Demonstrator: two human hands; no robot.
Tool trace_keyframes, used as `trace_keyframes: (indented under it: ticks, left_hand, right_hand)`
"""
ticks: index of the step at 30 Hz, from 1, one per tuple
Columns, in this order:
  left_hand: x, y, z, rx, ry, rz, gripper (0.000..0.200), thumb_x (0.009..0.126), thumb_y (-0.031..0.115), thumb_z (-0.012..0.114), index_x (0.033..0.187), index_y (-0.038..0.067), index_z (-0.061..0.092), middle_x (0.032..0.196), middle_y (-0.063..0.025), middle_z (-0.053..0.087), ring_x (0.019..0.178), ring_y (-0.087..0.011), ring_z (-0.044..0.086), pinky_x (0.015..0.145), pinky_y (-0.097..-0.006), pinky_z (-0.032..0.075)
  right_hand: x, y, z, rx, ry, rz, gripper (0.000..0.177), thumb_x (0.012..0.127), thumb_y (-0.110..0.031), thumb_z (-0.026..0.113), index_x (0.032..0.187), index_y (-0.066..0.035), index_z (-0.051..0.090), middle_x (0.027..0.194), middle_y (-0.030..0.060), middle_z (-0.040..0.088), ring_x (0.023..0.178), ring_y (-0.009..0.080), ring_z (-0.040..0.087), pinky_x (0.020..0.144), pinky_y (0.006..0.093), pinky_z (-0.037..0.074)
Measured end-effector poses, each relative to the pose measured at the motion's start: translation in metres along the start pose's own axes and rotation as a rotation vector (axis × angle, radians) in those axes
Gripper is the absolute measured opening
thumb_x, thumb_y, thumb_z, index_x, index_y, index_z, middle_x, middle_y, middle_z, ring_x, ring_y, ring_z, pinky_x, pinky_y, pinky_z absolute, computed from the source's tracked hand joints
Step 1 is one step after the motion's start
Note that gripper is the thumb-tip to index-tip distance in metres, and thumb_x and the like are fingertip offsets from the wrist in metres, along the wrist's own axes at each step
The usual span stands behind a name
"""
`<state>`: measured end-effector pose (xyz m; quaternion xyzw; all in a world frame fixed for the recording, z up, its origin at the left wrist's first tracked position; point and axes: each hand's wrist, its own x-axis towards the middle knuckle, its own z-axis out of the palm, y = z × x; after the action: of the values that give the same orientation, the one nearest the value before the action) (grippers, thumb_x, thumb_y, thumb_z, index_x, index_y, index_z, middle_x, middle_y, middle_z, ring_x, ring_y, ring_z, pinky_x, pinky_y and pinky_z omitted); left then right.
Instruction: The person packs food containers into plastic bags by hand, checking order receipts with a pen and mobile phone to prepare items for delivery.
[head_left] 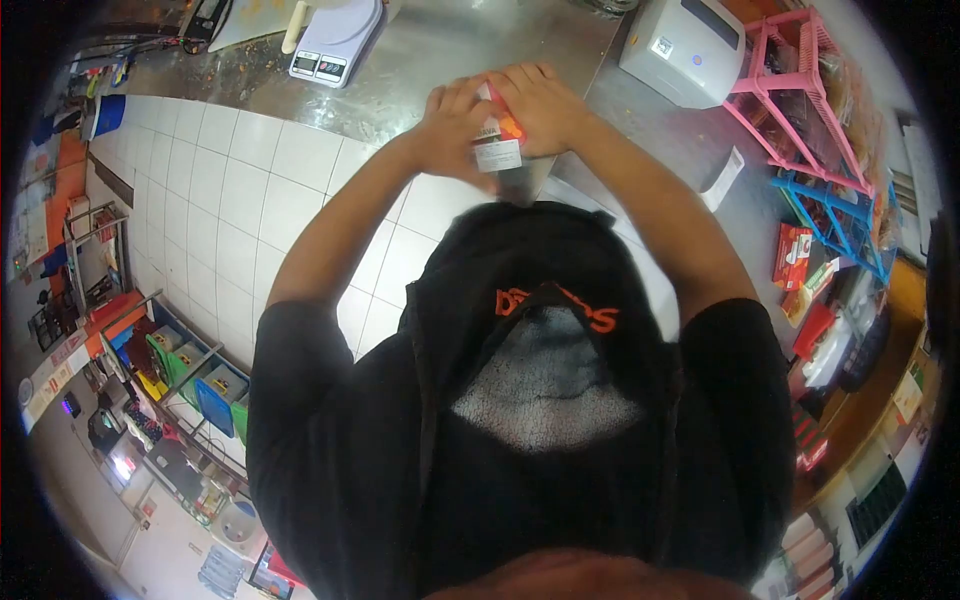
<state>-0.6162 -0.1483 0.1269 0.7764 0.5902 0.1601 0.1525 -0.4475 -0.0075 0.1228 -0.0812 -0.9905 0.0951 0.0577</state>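
Both my hands are raised together over the steel counter. My left hand and my right hand grip one small packet between them. The packet is orange and red with a white label on its lower end. My fingers cover most of its top. My black shirt and apron fill the lower middle of the view.
A white digital scale stands on the counter at the back left. A white label printer sits to the right, with a pink rack and a blue rack of packets beyond. White wall tiles run along the left.
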Motion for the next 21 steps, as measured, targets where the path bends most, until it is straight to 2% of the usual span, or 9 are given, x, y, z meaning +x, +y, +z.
trace_keyframes:
  ticks: [5,8,10,11,13,15,19,20,21]
  left_hand:
    - [0.006,0.005,0.020,0.106,0.071,-0.102,0.085,0.054,0.053,0.081,0.122,0.012,0.048,0.141,-0.0202,0.032,0.128,-0.0393,0.032,0.102,-0.0540,0.023]
    - [0.011,0.016,0.021,0.163,0.118,-0.139,0.082,0.056,0.050,0.079,0.122,0.012,0.049,0.138,-0.0194,0.035,0.125,-0.0380,0.035,0.100,-0.0527,0.024]
    - [0.012,0.019,0.023,0.187,0.134,-0.171,0.080,0.057,0.049,0.078,0.122,0.011,0.049,0.136,-0.0194,0.036,0.124,-0.0377,0.036,0.100,-0.0525,0.024]
    - [0.012,0.019,0.025,0.198,0.148,-0.170,0.079,0.058,0.047,0.078,0.121,0.011,0.049,0.135,-0.0199,0.037,0.123,-0.0378,0.037,0.100,-0.0526,0.025]
    - [0.012,0.019,0.024,0.212,0.159,-0.171,0.077,0.059,0.046,0.077,0.121,0.011,0.049,0.134,-0.0203,0.038,0.122,-0.0379,0.038,0.100,-0.0527,0.025]
    - [0.012,0.020,0.024,0.208,0.205,-0.142,0.075,0.059,0.044,0.076,0.120,0.011,0.049,0.133,-0.0211,0.039,0.121,-0.0379,0.039,0.098,-0.0515,0.027]
    - [0.012,0.018,0.020,0.195,0.178,-0.132,0.075,0.057,0.041,0.078,0.119,0.011,0.048,0.135,-0.0220,0.038,0.121,-0.0380,0.040,0.097,-0.0508,0.030]
    - [0.012,0.016,0.017,0.228,0.068,-0.153,0.076,0.056,0.040,0.079,0.119,0.011,0.048,0.136,-0.0222,0.038,0.121,-0.0379,0.040,0.097,-0.0509,0.030]
    - [0.014,0.013,0.013,0.262,-0.040,-0.168,0.077,0.055,0.039,0.080,0.119,0.010,0.047,0.137,-0.0224,0.038,0.122,-0.0378,0.040,0.096,-0.0510,0.031]
  right_hand:
    - [-0.001,-0.001,0.001,0.005,-0.001,-0.007,0.093,0.063,-0.046,0.072,0.136,0.001,0.040,0.118,0.0148,0.050,0.114,0.0295,0.046,0.102,0.0409,0.032]
    - [0.000,-0.004,-0.002,0.037,-0.018,0.029,0.099,0.058,-0.045,0.077,0.137,0.000,0.038,0.121,0.0155,0.050,0.117,0.0302,0.045,0.104,0.0409,0.030]
    - [0.003,0.001,-0.007,0.015,-0.222,0.031,0.107,0.053,-0.047,0.082,0.138,-0.002,0.033,0.130,0.0173,0.044,0.126,0.0325,0.039,0.112,0.0465,0.024]
    - [0.005,0.001,-0.008,0.011,-0.218,0.030,0.107,0.053,-0.047,0.082,0.138,-0.002,0.033,0.130,0.0173,0.044,0.126,0.0325,0.039,0.112,0.0465,0.024]
    - [0.009,-0.004,-0.007,0.135,-0.239,0.126,0.112,0.048,-0.042,0.085,0.139,-0.003,0.032,0.132,0.0177,0.042,0.129,0.0330,0.036,0.116,0.0496,0.016]
    - [0.009,-0.009,-0.005,0.118,-0.209,0.145,0.111,0.048,-0.041,0.085,0.139,-0.002,0.033,0.131,0.0175,0.044,0.128,0.0330,0.038,0.113,0.0504,0.019]
    - [0.004,-0.011,-0.004,0.002,-0.175,0.116,0.106,0.052,-0.037,0.083,0.138,-0.001,0.034,0.130,0.0178,0.047,0.125,0.0332,0.042,0.110,0.0530,0.022]
    - [0.003,-0.011,-0.003,0.005,-0.180,0.133,0.106,0.052,-0.037,0.083,0.138,-0.001,0.034,0.130,0.0178,0.047,0.125,0.0332,0.042,0.110,0.0530,0.022]
    - [0.003,-0.010,-0.002,0.009,-0.175,0.126,0.100,0.051,-0.036,0.083,0.135,-0.002,0.040,0.130,0.0170,0.047,0.124,0.0329,0.042,0.109,0.0528,0.025]
